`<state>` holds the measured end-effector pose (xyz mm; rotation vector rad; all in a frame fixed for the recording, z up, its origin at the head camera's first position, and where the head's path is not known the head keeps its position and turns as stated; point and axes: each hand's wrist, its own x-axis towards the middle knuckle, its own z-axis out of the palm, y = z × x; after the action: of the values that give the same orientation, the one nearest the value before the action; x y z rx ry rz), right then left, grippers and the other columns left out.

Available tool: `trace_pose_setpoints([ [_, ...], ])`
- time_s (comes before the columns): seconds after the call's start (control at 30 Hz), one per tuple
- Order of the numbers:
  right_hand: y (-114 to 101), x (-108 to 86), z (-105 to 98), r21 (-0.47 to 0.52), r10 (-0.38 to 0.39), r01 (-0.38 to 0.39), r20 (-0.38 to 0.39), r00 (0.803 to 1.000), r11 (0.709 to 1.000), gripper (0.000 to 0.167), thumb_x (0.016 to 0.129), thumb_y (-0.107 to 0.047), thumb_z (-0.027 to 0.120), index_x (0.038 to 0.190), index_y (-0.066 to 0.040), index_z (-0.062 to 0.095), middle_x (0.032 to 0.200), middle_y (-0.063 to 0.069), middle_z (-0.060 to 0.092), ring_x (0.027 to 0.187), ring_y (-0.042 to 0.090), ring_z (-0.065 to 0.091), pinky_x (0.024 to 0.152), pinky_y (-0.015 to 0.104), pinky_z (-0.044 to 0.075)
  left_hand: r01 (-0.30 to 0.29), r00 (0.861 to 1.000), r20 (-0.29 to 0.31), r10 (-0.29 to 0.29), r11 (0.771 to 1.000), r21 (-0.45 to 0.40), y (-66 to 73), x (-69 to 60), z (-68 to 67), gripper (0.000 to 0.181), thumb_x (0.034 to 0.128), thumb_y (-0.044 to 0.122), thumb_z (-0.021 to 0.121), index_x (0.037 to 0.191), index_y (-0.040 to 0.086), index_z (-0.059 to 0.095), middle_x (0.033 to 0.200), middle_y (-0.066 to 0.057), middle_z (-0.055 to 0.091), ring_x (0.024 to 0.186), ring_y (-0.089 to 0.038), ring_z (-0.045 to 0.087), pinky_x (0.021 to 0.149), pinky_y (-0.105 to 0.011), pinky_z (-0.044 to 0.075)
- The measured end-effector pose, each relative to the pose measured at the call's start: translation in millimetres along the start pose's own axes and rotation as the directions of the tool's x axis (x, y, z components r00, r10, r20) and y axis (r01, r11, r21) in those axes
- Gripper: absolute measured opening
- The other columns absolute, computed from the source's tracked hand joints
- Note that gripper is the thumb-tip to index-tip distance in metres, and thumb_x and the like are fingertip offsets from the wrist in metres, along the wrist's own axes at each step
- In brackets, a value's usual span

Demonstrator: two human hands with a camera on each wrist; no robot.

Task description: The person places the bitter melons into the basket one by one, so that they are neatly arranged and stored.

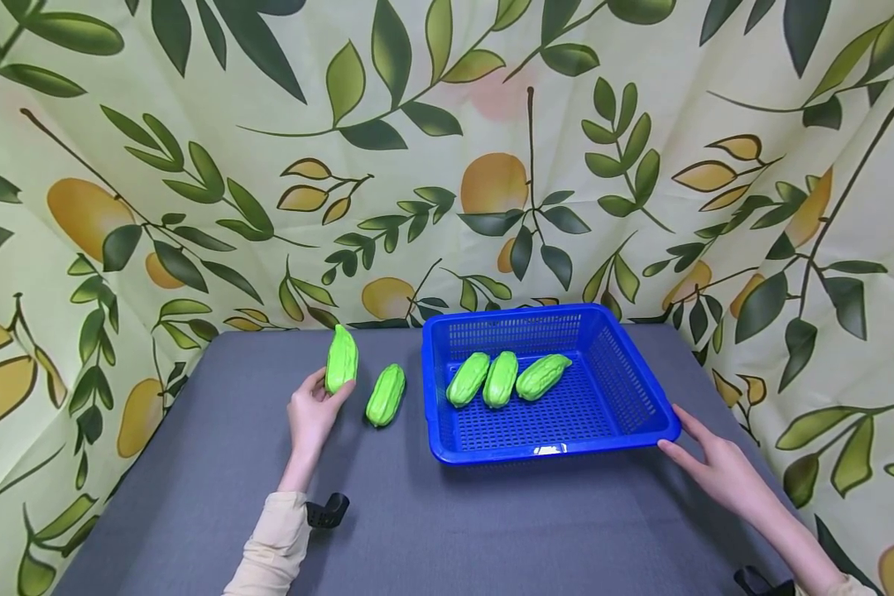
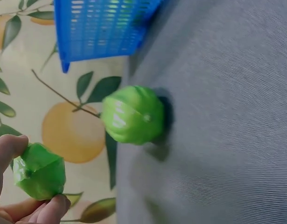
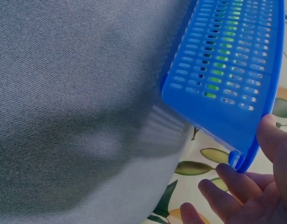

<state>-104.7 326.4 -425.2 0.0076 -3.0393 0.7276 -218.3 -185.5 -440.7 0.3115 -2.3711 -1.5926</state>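
Note:
My left hand point(image 1: 315, 414) grips a light-green bitter melon point(image 1: 342, 361) between thumb and fingers, above the left part of the table; the left wrist view shows its blunt end. Just right of that hand, a second bitter melon point(image 1: 386, 396) lies on the cloth, apart from the basket. The blue plastic basket point(image 1: 547, 453) has slotted walls, and three bitter melons point(image 1: 501, 380) lie side by side in its left and middle part. At the basket's near right corner, my right hand point(image 1: 715, 470) pinches the rim, thumb on one side and fingers beneath in the right wrist view.
A grey cloth point(image 1: 462, 530) covers the table. Behind it and along both sides hangs a curtain point(image 1: 417, 207) printed with leaves and orange fruit. Each wrist wears a black camera mount, such as the left one point(image 1: 329, 511).

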Motion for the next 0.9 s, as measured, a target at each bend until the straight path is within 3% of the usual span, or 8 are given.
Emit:
trace_pose_setpoints([
  [0.3, 0, 0.7, 0, -0.005, -0.001, 0.001, 0.0, 1.0, 1.0, 0.074, 0.095, -0.041, 0.054, 0.139, 0.015, 0.031, 0.129, 0.042, 0.044, 0.116, 0.058, 0.045, 0.086, 0.067, 0.043, -0.03, 1.0, 0.003, 0.031, 0.991, -0.13, 22.7, -4.3, -3.6, 0.056, 0.0814, 0.012, 0.074, 0.13, -0.007, 0.051, 0.129, -0.028, 0.055, 0.12, -0.033, 0.056, 0.098, -0.036, 0.047],
  [0.57, 1, 0.5, 1, -0.011, 0.001, -0.001, -0.002, 1.0, 1.0, 0.074, 0.095, -0.04, 0.054, 0.139, 0.015, 0.031, 0.129, 0.042, 0.044, 0.115, 0.058, 0.045, 0.086, 0.067, 0.043, -0.037, 0.999, 0.021, 0.042, 0.98, -0.193, 38.7, -9.1, -3.9, 0.058, 0.0813, 0.011, 0.074, 0.132, -0.005, 0.05, 0.131, -0.024, 0.055, 0.121, -0.029, 0.056, 0.083, -0.004, 0.047],
  [0.9, 1, 0.7, 0, -0.008, 0.0, 0.0, -0.003, 1.0, 1.0, 0.073, 0.095, -0.039, 0.054, 0.139, 0.015, 0.031, 0.128, 0.042, 0.044, 0.115, 0.058, 0.045, 0.085, 0.067, 0.043, -0.044, 0.999, 0.01, 0.047, 0.971, -0.235, 48.0, -13.7, 0.4, 0.056, 0.0799, 0.007, 0.074, 0.13, -0.007, 0.052, 0.129, -0.027, 0.056, 0.12, -0.032, 0.056, 0.09, -0.016, 0.05],
])
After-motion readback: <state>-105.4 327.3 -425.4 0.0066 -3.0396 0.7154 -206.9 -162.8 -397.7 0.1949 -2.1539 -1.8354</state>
